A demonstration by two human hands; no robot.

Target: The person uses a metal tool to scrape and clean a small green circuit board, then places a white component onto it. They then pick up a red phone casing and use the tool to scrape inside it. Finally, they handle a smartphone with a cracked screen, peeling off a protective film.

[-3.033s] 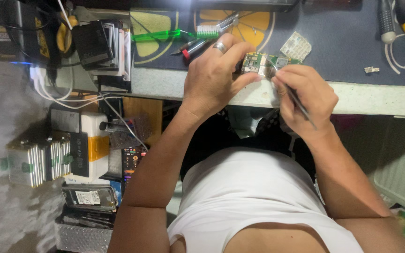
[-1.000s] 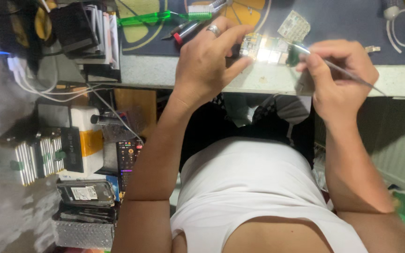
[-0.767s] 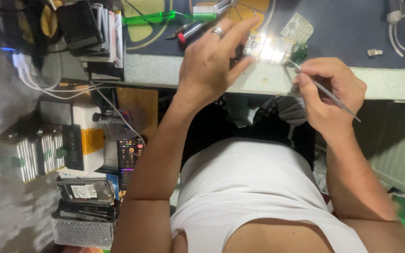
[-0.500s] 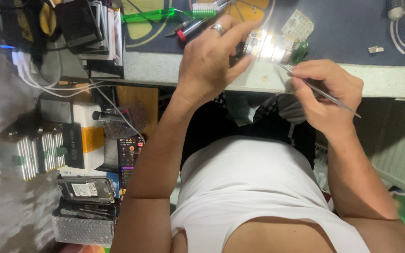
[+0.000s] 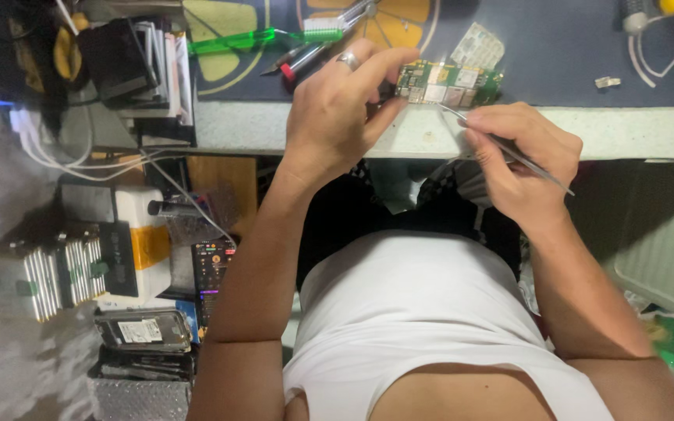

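Board (image 5: 450,83), green, at counter (image 5: 649,132) edge: left hand (image 5: 337,117) grip pinches it; right hand (image 5: 520,160) grip clenches tweezers (image 5: 509,148), tip apparently touching board.

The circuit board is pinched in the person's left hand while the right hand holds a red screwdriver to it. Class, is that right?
Not quite. In the head view the left hand does pinch the circuit board, but the right hand holds thin metal tweezers, not a red screwdriver.
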